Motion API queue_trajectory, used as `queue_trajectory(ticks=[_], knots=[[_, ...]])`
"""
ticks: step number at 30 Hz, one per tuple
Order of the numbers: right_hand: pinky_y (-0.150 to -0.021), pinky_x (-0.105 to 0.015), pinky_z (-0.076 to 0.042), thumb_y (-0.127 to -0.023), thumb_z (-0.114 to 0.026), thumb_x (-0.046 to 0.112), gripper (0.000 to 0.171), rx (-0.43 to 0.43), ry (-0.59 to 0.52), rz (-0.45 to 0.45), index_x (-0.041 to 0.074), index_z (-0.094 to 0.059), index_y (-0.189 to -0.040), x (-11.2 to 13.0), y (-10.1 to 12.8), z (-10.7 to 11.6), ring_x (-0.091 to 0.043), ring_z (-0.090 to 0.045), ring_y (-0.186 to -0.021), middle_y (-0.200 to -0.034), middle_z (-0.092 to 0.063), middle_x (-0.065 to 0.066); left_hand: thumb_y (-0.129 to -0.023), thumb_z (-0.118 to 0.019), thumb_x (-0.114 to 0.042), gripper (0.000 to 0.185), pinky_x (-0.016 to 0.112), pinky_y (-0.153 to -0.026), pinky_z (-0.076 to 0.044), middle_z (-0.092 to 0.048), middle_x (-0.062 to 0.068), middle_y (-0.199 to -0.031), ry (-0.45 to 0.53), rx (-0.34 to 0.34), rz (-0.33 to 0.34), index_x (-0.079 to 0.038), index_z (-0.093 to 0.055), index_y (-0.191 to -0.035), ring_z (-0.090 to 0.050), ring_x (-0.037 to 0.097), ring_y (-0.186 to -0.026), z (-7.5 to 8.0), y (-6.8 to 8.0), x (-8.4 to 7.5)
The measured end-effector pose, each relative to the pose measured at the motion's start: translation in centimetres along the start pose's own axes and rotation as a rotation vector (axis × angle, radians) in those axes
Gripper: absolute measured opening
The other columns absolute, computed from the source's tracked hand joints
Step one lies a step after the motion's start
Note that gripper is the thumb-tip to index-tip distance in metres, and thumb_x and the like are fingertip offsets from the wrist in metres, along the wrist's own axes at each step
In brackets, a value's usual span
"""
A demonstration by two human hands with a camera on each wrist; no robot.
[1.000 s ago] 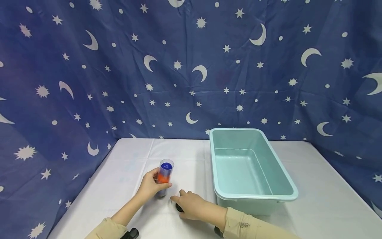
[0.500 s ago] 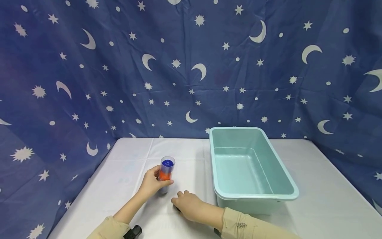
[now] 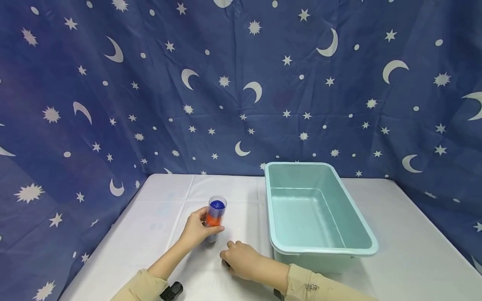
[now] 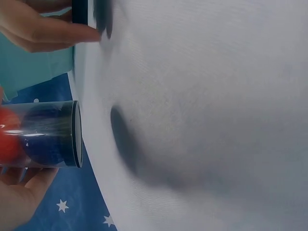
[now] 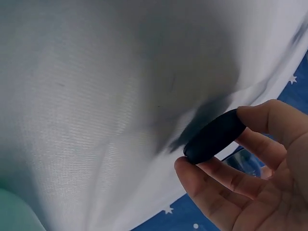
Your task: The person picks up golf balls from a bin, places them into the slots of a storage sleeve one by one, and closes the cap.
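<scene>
My left hand grips a clear plastic tube with its thumb and fingers curled round the side. Inside the tube sit a blue ball and an orange-red ball, and the left wrist view shows another dark blue ball near the dark-rimmed base. That base hangs above the cloth, apart from its shadow. To the right, my right hand pinches a black round lid by its edges between thumb and fingertips. From the head view, the hand covers most of the lid.
A light teal plastic tub stands right of both hands, with its bare floor showing. White cloth covers the table. A blue curtain with moons and stars hangs behind. Black straps circle the wrists.
My left hand has carried the tube slightly right and up, nearer the right hand. The right hand keeps the lid and has turned a little, so less of the lid shows.
</scene>
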State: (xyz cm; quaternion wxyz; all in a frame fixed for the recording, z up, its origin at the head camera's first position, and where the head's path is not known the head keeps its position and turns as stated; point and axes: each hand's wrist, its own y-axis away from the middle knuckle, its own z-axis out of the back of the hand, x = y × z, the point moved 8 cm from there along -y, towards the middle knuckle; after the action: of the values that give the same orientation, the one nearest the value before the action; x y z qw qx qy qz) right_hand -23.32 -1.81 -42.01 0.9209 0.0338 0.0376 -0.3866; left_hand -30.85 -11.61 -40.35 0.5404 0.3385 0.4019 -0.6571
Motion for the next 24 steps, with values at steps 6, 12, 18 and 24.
queue_trajectory(ticks=[6,12,18,24], knots=[[-0.054,-0.016,-0.042,-0.074,-0.077,0.023,0.019,0.004,-0.001,0.047,0.022,-0.071,-0.092,0.5,0.9,0.8,-0.007,-0.049,-0.062,-0.077,-0.058,0.004,-0.066,-0.084,-0.007,0.052,0.034,-0.076,-0.053,-0.069,0.015,-0.103,0.007,0.007,-0.001,0.002,-0.062,-0.111,-0.065,0.023,-0.088,-0.2,-0.1,-0.3],[-0.054,-0.014,-0.038,-0.076,-0.075,0.023,0.016,-0.004,0.005,0.125,0.023,-0.071,-0.091,1.4,1.8,1.5,-0.006,-0.045,-0.058,-0.074,-0.057,0.006,-0.065,-0.084,-0.007,0.051,0.033,-0.076,-0.053,-0.069,0.014,-0.101,0.009,0.01,0.005,0.002,-0.063,-0.11,-0.065,0.022,-0.087,-0.5,-0.2,-0.6],[-0.051,-0.015,-0.036,-0.073,-0.075,0.025,0.013,-0.055,0.07,0.166,0.025,-0.068,-0.083,2.3,3.1,3.1,-0.006,-0.045,-0.055,-0.069,-0.053,0.007,-0.066,-0.084,-0.009,0.048,0.033,-0.076,-0.053,-0.07,0.013,-0.098,0.022,0.024,-0.006,0.0,-0.063,-0.108,-0.064,0.02,-0.086,-0.8,-0.2,-1.1],[-0.052,-0.014,-0.036,-0.072,-0.076,0.026,0.017,-0.052,0.058,0.166,0.024,-0.067,-0.086,2.2,4.0,4.8,-0.006,-0.043,-0.056,-0.071,-0.051,0.007,-0.066,-0.084,-0.009,0.048,0.033,-0.076,-0.053,-0.07,0.012,-0.098,0.036,0.031,-0.018,-0.001,-0.063,-0.108,-0.064,0.02,-0.086,-1.3,-0.3,-1.7]])
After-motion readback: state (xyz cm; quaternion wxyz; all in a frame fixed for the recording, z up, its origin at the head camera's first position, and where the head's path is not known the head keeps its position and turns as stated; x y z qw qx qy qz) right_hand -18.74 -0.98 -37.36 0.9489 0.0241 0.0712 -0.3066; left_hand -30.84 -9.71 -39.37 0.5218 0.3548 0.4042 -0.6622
